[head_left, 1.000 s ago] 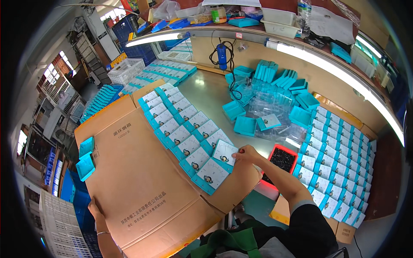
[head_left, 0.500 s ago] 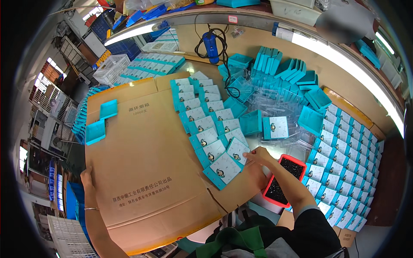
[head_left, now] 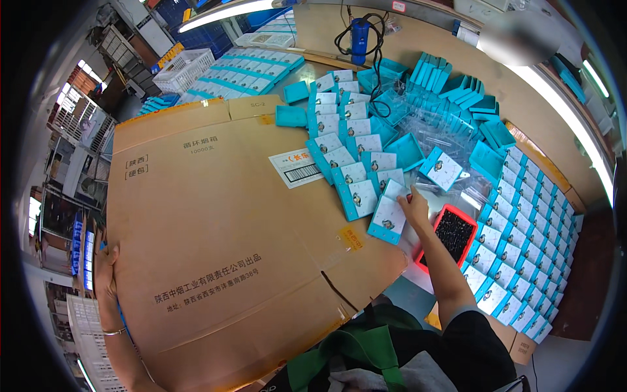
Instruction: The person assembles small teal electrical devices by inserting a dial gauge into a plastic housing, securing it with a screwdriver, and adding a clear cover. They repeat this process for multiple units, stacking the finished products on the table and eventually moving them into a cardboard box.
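A broad sheet of brown cardboard, a flattened carton point(head_left: 196, 215), slopes across the bench before me. My left hand point(head_left: 106, 269) grips its left edge, thumb showing on top. Two staggered columns of teal panel meters point(head_left: 344, 157) with white dial faces lie along the right part of the sheet. The nearest panel meter point(head_left: 389, 217) is at my right hand point(head_left: 414, 206), whose bent fingers close on its right edge; the fingertips are partly hidden. Another meter point(head_left: 445, 171) lies apart, tilted, beside a heap of clear plastic covers point(head_left: 434, 134).
A red tray of small black parts point(head_left: 455, 235) stands by my right forearm. Rows of meters point(head_left: 516, 242) fill the right side. Teal housings point(head_left: 431, 72) pile up behind, near a blue corded tool point(head_left: 359, 40). A white basket point(head_left: 184, 70) stands far left.
The cardboard has shifted left and towards me, uncovering a printed label. The meter columns and two teal housings have slid right across it. The lone meter has turned. My right hand has followed the nearest meter.
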`<state>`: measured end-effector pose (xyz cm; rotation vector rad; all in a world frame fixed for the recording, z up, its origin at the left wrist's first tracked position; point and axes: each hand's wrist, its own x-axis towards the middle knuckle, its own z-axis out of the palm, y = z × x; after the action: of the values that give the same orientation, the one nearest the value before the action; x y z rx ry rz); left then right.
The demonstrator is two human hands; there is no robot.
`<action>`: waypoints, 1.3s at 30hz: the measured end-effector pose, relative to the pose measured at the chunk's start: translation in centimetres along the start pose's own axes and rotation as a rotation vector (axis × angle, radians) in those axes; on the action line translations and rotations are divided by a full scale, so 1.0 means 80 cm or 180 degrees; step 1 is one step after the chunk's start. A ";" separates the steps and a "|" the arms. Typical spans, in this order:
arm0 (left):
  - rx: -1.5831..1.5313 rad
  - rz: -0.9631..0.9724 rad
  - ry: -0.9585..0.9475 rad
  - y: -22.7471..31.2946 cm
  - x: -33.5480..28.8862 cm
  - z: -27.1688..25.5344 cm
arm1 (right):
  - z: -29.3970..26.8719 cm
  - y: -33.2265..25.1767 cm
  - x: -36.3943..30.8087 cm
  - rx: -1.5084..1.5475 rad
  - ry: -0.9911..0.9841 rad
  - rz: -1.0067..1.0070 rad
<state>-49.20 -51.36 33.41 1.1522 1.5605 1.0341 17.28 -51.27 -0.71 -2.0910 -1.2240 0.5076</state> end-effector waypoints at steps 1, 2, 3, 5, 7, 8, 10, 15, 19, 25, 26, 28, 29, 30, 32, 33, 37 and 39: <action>-0.0083 -0.0033 0.0030 -0.016 -0.004 -0.017 | 0.000 0.000 0.004 -0.0057 -0.0010 0.0020; -0.0149 -0.0038 0.0036 -0.033 -0.007 -0.036 | 0.001 -0.004 0.005 -0.0348 0.0098 -0.0155; -0.0213 -0.0041 0.0041 -0.050 -0.009 -0.055 | 0.003 -0.007 0.002 -0.0459 0.0230 -0.0282; -0.0331 -0.0011 0.0003 -0.065 -0.023 -0.065 | -0.008 -0.021 -0.014 -0.0741 0.0494 -0.0502; -0.0432 0.0090 -0.0036 -0.081 -0.042 -0.072 | -0.007 -0.030 -0.037 -0.0671 0.0699 -0.0780; -0.0427 0.0052 0.0067 -0.092 -0.059 -0.086 | -0.008 -0.045 -0.055 -0.0556 0.0593 -0.0840; -0.0395 -0.0010 0.0262 -0.109 -0.088 -0.121 | -0.006 -0.065 -0.087 -0.0439 0.0353 -0.0726; -0.0081 0.0200 0.0710 -0.112 -0.184 -0.213 | 0.005 -0.058 -0.150 -0.0352 0.0533 -0.1682; 0.0580 0.0236 0.1043 -0.082 -0.271 -0.263 | 0.007 -0.094 -0.200 0.0296 0.0014 -0.1623; 0.1663 0.0479 0.2188 -0.166 -0.314 -0.249 | 0.055 -0.111 -0.242 0.0641 -0.0604 -0.1625; 0.1653 0.0406 0.2229 -0.182 -0.325 -0.262 | 0.057 -0.123 -0.252 0.0616 -0.0744 -0.1620; 0.1615 0.0278 0.2283 -0.207 -0.351 -0.301 | 0.068 -0.126 -0.265 0.0579 -0.0954 -0.1779; 0.1688 0.0130 0.2398 -0.216 -0.365 -0.319 | 0.068 -0.124 -0.269 0.0458 -0.1059 -0.1797; 0.1763 -0.0023 0.2514 -0.225 -0.384 -0.336 | 0.067 -0.123 -0.274 0.0338 -0.1166 -0.1818; 0.1776 -0.0192 0.2607 -0.235 -0.411 -0.353 | 0.068 -0.116 -0.280 0.0185 -0.1250 -0.1867; 0.1721 -0.0218 0.2605 -0.237 -0.427 -0.359 | 0.069 -0.111 -0.282 0.0139 -0.1295 -0.1852; 0.1385 -0.0224 0.2481 -0.250 -0.464 -0.347 | 0.086 -0.103 -0.293 0.0128 -0.1434 -0.1902; 0.1543 -0.0129 0.2613 -0.313 -0.503 -0.354 | 0.110 -0.113 -0.305 0.0237 -0.1630 -0.2000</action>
<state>-75.76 -98.75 23.54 1.0424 2.5782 1.2170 -5.61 -66.42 -0.53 -1.4273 -2.0124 0.7909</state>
